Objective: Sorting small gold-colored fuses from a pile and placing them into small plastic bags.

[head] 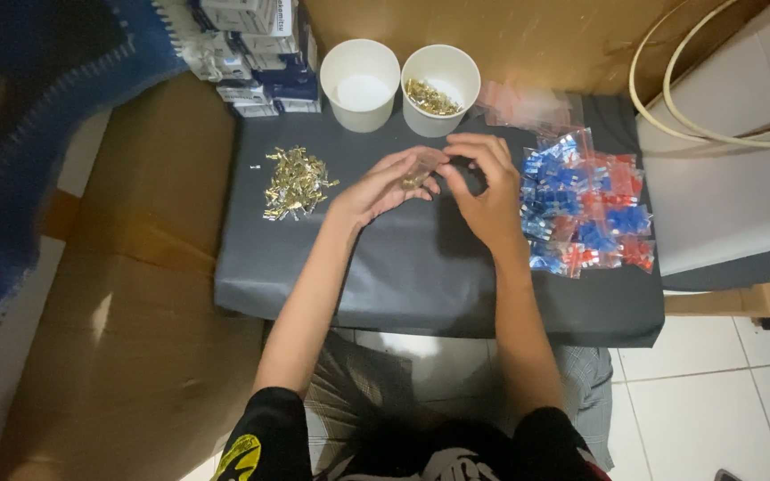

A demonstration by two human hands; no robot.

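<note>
My left hand (pixel 387 185) is cupped over the dark work surface (pixel 403 267) and holds a small clear bag with brass terminals (pixel 416 171) in it. My right hand (pixel 485 183) meets it from the right, fingertips pinched at the bag's top edge. A loose heap of brass terminals (pixel 294 183) lies to the left of my left hand. To the right of my right hand sits a pile of small bags with blue and red parts (pixel 585 209).
Two white paper cups stand at the back: the left cup (pixel 360 85) looks empty, the right cup (pixel 440 89) holds brass terminals. Stacked small boxes (pixel 256 49) sit back left. Empty clear bags (pixel 528 105) lie back right. Cardboard (pixel 135 294) flanks the left.
</note>
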